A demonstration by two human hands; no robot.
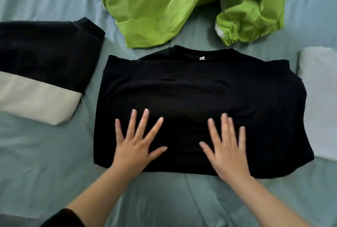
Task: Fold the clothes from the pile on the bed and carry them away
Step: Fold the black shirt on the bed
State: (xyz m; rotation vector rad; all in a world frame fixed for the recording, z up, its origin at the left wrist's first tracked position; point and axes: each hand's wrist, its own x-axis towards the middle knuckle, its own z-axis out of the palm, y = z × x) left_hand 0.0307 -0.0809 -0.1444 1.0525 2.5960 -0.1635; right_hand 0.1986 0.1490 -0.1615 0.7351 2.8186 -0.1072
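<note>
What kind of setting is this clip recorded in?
Most likely a bedroom, at a bed used for folding laundry. A teal bedsheet fills the view, folded garments lie on either side of a black T-shirt, and a crumpled green jacket lies unfolded beyond it.

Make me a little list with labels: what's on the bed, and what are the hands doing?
bed: blue-green sheet
middle: black shirt, folded, collar away from the person
left hand: flat on the shirt, fingers spread
right hand: flat on the shirt, fingers spread, a bit blurred
far side: green jacket, crumpled, not folded
left of shirt: black and cream top, folded
right of shirt: pale folded cloth, partly out of view
</note>
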